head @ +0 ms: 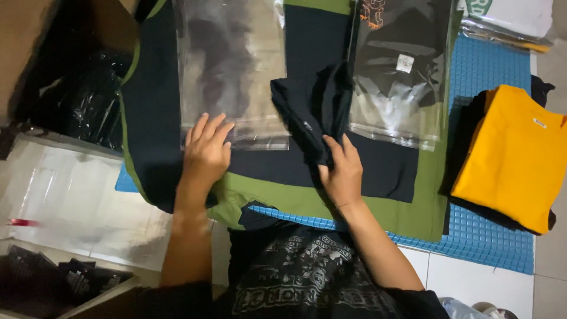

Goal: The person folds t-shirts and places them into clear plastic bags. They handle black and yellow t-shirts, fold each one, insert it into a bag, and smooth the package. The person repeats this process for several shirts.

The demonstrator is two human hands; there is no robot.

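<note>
A folded black garment (313, 106) lies on a spread black and green cloth (331, 204) over a blue mat (490, 230). My right hand (342, 174) grips the near corner of the folded black garment. My left hand (207, 150) lies flat, fingers apart, on the near edge of an empty clear plastic bag (230, 65) to the left of the garment. A black shirt packed in a clear bag (401, 65) lies to the right of the folded garment.
A yellow folded shirt (514, 156) rests on dark garments at the right. Another bagged item (511, 20) sits at the top right. A cardboard box with black plastic (77, 88) stands at the left, white bags (71, 201) below it. White tiled floor (472, 280) lies near me.
</note>
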